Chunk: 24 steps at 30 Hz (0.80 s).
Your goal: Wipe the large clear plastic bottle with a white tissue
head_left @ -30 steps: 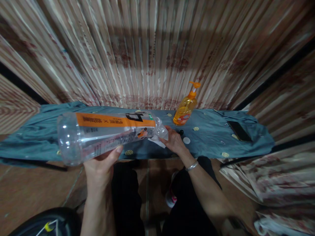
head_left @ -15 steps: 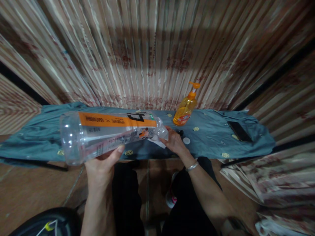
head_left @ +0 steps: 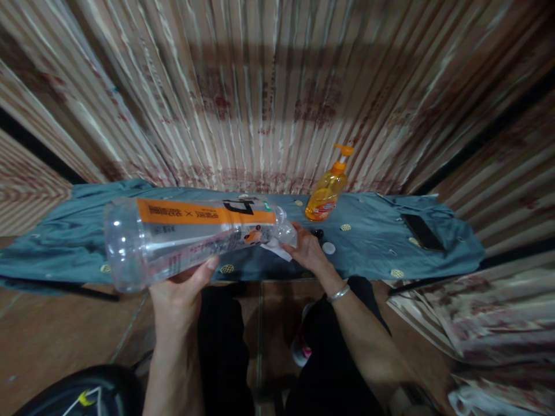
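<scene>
My left hand point(head_left: 180, 289) grips a large clear plastic bottle point(head_left: 191, 237) with an orange label, held on its side above the near edge of a table covered in teal cloth point(head_left: 373, 237). The bottle's base points left and its neck points right. At the neck, my right hand point(head_left: 309, 248) is closed on a white cloth or tissue point(head_left: 274, 248) pressed against the bottle's mouth. A small white cap point(head_left: 328, 248) and a dark round cap point(head_left: 319, 233) lie on the cloth just right of my right hand.
An orange pump bottle of liquid soap point(head_left: 327, 190) stands at the back of the table. A dark phone-like slab point(head_left: 421, 231) lies at the right. Striped curtains hang behind and on both sides. A black round object point(head_left: 82, 393) sits at the lower left.
The bottle has shifted slightly to the right and its base dipped a little; both hands keep their hold.
</scene>
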{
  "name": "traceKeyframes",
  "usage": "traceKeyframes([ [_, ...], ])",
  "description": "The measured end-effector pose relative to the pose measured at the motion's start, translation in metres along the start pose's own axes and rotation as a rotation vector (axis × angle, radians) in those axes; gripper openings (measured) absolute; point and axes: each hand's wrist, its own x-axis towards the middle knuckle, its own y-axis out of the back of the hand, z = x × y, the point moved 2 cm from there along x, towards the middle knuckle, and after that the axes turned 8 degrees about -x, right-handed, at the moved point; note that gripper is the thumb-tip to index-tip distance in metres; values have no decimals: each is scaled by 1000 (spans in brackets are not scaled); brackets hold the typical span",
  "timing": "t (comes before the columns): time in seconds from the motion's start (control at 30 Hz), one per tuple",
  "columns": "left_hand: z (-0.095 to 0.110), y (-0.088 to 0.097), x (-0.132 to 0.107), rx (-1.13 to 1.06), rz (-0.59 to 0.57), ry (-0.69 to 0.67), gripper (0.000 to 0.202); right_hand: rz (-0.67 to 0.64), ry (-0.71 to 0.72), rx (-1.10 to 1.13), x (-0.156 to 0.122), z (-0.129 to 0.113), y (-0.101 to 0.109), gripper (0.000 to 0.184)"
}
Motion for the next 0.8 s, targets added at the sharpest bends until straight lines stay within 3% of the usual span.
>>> traceKeyframes([
  [0.8, -2, 3, 1, 56, -9, 19, 71, 10, -14, -2, 0, 1, -4, 70],
])
